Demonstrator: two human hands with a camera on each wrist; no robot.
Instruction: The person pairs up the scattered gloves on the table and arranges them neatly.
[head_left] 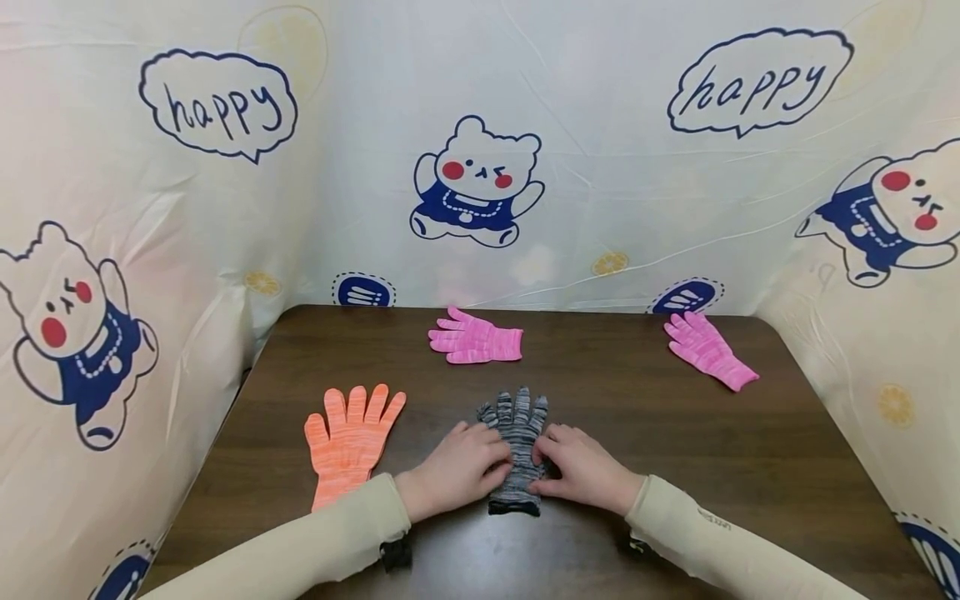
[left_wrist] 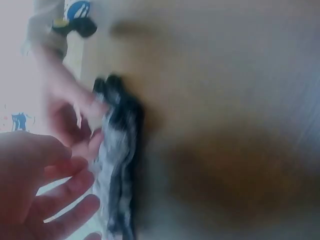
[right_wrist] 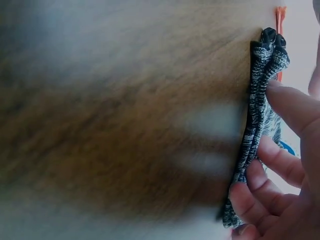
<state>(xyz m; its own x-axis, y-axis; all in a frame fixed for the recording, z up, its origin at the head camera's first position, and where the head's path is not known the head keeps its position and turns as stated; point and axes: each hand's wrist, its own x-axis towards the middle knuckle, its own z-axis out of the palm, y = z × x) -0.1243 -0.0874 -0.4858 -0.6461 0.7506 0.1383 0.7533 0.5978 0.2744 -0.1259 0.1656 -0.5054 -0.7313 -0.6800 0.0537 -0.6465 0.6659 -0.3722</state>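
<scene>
The left hand (head_left: 459, 467) and right hand (head_left: 585, 472), both grips loose, touched opposite edges of a gray-black knit glove (head_left: 522, 467) flat on the bench (head_left: 630, 375), seemingly to steady it. An orange glove (head_left: 349, 446) lay left; two pink gloves (head_left: 480, 340) (head_left: 708, 350) lay beyond, apparently spaced for working room.

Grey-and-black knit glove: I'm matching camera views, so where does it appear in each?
Head: the glove lies low, near centre, between left hand and right hand.
Left wrist: glove left of centre, running to the bottom edge.
Right wrist: glove along the right side.
Shared landmark: brown wooden tabletop.
</scene>
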